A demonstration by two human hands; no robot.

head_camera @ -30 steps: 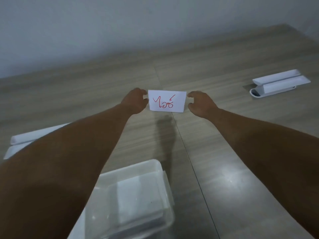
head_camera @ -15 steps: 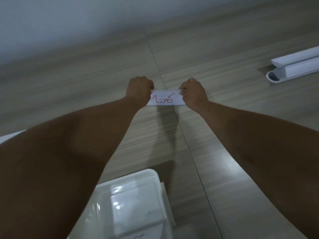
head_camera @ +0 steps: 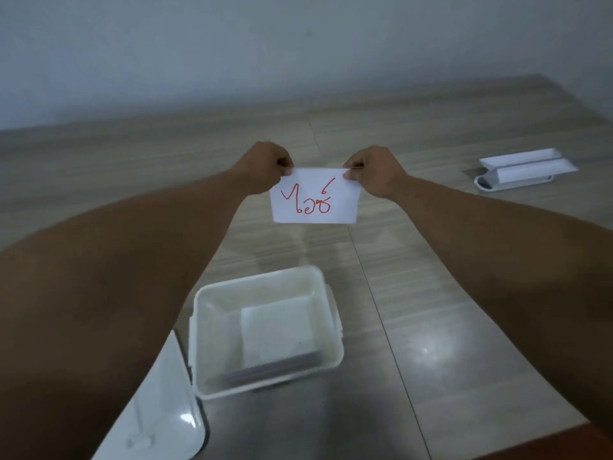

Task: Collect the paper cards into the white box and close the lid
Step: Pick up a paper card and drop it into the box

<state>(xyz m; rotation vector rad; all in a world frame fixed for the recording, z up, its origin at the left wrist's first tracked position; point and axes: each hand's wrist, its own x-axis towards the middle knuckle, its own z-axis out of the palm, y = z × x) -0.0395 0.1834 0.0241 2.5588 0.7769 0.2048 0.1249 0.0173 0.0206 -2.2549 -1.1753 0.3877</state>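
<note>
Left hand: the left hand [head_camera: 265,167] is stretched out forward over the table [head_camera: 464,293], fingers curled, pinching the upper left corner of the paper card [head_camera: 315,197].
Right hand: the right hand [head_camera: 374,171] is stretched out likewise, pinching the card's upper right corner; both forearms are bare.
Paper card: held up in the air between the two hands, hanging down from its top edge with its written face toward the camera, above the table's middle and beyond the box.
White box: the white box [head_camera: 265,330] stands open on the table near its near edge, between the two forearms; a stack of white cards [head_camera: 278,333] lies inside on the bottom.
Lid: the lid [head_camera: 159,416] lies off the box, just to its left at the near edge, partly hidden by the left forearm.
Other things: a white tray-like object [head_camera: 524,169] rests toward the far right corner, well apart from the box.
Writing: red handwritten characters on the held card; I cannot read them with certainty.
</note>
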